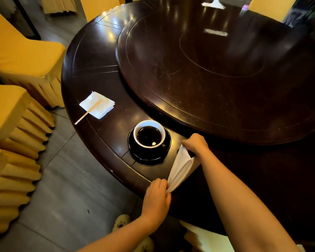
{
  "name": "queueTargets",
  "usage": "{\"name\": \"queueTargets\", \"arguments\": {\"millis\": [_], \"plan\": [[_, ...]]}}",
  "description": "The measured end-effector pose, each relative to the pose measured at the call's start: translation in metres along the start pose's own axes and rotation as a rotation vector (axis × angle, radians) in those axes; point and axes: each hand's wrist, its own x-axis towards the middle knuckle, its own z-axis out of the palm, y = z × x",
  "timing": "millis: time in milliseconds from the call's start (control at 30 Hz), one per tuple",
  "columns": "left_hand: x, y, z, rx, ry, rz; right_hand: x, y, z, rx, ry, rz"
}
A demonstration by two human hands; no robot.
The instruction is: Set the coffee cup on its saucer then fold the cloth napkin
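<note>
A white-lined cup (pixel 149 134) full of dark coffee stands on a black saucer (pixel 149 155) near the front edge of the round dark table (pixel 102 135). Just right of the saucer, a white cloth napkin (pixel 179 170) is stretched taut between my hands above the table edge. My right hand (pixel 195 144) pinches its far end, close to the saucer's right rim. My left hand (pixel 157 194) pinches its near end at the table's edge. The napkin hangs folded lengthwise into a narrow band.
A folded paper napkin (pixel 97 104) with a wooden stir stick (pixel 87 112) lies at the table's left. A large turntable (pixel 216 70) covers the table's middle. Yellow-covered chairs (pixel 16 110) line the left side, over a grey tiled floor (pixel 67 188).
</note>
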Motion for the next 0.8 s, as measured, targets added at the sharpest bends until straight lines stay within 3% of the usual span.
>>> {"name": "queueTargets", "arguments": {"millis": [367,467,567,800], "plan": [[0.005,-0.001,-0.008,0.095,-0.083,0.073,-0.006,0.012,-0.007,0.158,0.145,-0.029],[0.007,0.002,-0.012,0.117,-0.110,0.081,-0.020,0.039,-0.015,-0.061,0.272,-0.049],[0.008,0.004,-0.017,0.124,-0.141,0.077,-0.035,0.070,-0.014,-0.272,0.258,-0.074],[0.013,0.003,-0.039,0.175,-0.334,0.073,-0.079,0.109,0.030,-0.283,0.239,0.014]]}}
